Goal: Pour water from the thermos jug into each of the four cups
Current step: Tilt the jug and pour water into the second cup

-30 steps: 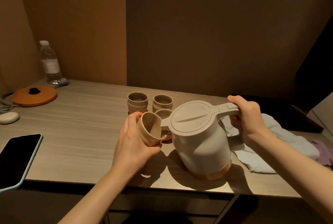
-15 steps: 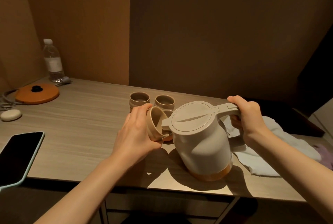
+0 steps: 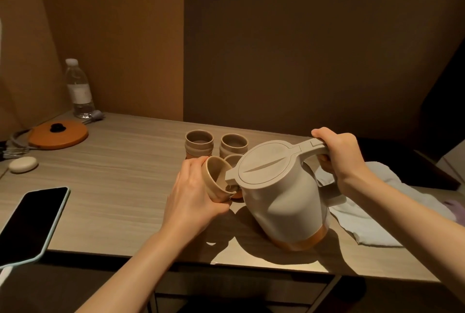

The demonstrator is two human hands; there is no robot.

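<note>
A beige thermos jug [image 3: 281,197] with an orange base stands on the wooden table [image 3: 113,186], tipped slightly to the left. My right hand [image 3: 337,156] grips its handle. My left hand [image 3: 193,192] holds a beige cup [image 3: 215,179] tilted on its side, mouth against the jug's spout. Two more cups stand upright behind, one on the left [image 3: 199,142] and one on the right [image 3: 234,145]. A fourth cup [image 3: 232,160] is mostly hidden behind the held cup and the jug. I cannot tell whether water is flowing.
A black phone [image 3: 27,222] lies at the table's front left edge. Further back left are an orange lid [image 3: 59,134], a white pebble-shaped object [image 3: 23,164] and a plastic water bottle [image 3: 79,90]. A white cloth [image 3: 372,207] lies right of the jug.
My left hand has tipped the cup further onto its side and brought it against the jug's spout. The jug has leaned a little to the left.
</note>
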